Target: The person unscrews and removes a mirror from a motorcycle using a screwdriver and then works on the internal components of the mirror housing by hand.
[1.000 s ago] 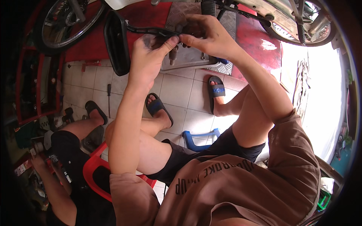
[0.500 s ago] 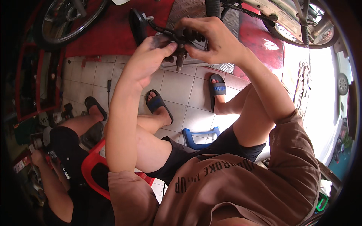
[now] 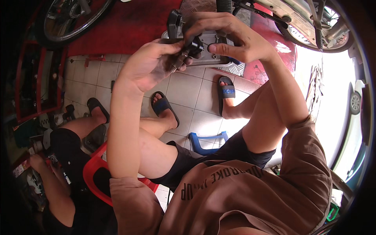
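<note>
My left hand (image 3: 150, 64) is closed around a dark metal part (image 3: 179, 62) with a stepped, round end that points down toward me. Smudges darken its fingers. From the right, my right hand (image 3: 239, 39) arches over the upper end of that part. Its bent forefinger meets the part near my left thumb, while the right thumb stands a little apart; the other fingertips are hidden. A black, rounded piece (image 3: 174, 24) shows just beyond my hands; whether it joins the held part is hard to tell. Behind them lies a grey metal tray (image 3: 207, 59) with small hardware.
A motorcycle wheel (image 3: 74, 23) stands far left, and part of another motorcycle (image 3: 297, 19) far right. Red matting (image 3: 129, 35) borders the tiled floor (image 3: 182, 92). A blue plastic stool (image 3: 207, 143) sits between my legs. At left, another person (image 3: 66, 156) sits near a red chair (image 3: 91, 172).
The held part has tilted, its round end swinging left. The black piece has shifted right. My right thumb has moved away from the part, and more of the tray shows.
</note>
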`<state>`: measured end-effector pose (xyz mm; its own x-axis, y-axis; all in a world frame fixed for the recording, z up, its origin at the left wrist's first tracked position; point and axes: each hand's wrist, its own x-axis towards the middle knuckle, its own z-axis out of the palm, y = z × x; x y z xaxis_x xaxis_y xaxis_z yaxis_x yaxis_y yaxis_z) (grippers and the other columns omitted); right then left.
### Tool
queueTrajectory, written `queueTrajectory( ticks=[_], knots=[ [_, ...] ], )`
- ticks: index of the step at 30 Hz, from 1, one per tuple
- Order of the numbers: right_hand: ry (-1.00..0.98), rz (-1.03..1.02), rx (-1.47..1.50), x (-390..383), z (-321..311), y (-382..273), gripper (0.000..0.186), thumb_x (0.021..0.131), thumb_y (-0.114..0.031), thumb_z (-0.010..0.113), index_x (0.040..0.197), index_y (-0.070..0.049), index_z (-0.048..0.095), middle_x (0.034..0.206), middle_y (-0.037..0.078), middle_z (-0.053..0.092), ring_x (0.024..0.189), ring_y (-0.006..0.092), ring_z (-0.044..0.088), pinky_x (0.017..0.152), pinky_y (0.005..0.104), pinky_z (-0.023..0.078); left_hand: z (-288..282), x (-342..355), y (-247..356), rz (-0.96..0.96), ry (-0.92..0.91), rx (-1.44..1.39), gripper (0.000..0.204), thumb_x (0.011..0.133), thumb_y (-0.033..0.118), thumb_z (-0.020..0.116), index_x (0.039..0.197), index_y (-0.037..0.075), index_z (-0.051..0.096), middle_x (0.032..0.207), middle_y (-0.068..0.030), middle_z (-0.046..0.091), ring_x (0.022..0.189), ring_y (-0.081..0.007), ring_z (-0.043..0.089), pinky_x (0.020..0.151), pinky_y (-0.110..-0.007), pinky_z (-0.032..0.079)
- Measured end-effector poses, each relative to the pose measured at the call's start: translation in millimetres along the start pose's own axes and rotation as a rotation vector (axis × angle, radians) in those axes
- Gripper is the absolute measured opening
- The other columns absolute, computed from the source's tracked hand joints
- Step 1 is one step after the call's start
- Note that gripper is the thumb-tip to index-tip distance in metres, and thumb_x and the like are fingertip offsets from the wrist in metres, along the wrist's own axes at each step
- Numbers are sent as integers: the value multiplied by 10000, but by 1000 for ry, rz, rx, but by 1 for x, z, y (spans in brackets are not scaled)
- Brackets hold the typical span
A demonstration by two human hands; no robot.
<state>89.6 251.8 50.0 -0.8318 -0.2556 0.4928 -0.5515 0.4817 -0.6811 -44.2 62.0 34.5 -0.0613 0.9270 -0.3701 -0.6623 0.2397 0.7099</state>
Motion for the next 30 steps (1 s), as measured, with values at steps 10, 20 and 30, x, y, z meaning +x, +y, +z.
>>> queueTrajectory(
  ticks=[10,20,30],
  knots=[
    [-37,39,-25,-5,-2,-4,311,810,-141,645,1068,22,588,1045,134,585,973,277,578,872,360,448,2,3,-1,-117,-197,-149,234,933,148,472,1070,-25,550,909,-149,627,752,-176,573,646,-276,465],
    [180,322,302,-18,11,7,311,890,-130,609,1160,11,542,1015,52,592,962,124,550,863,279,448,15,4,13,-70,146,175,244,928,259,576,1010,29,569,804,-54,588,661,-102,505,578,-225,419],
    [369,543,548,-21,27,14,405,885,-205,649,1187,22,504,996,61,608,928,135,602,800,283,492,5,12,7,401,214,482,127,892,159,640,928,41,609,719,13,565,635,-52,499,557,-200,401]
  ],
)
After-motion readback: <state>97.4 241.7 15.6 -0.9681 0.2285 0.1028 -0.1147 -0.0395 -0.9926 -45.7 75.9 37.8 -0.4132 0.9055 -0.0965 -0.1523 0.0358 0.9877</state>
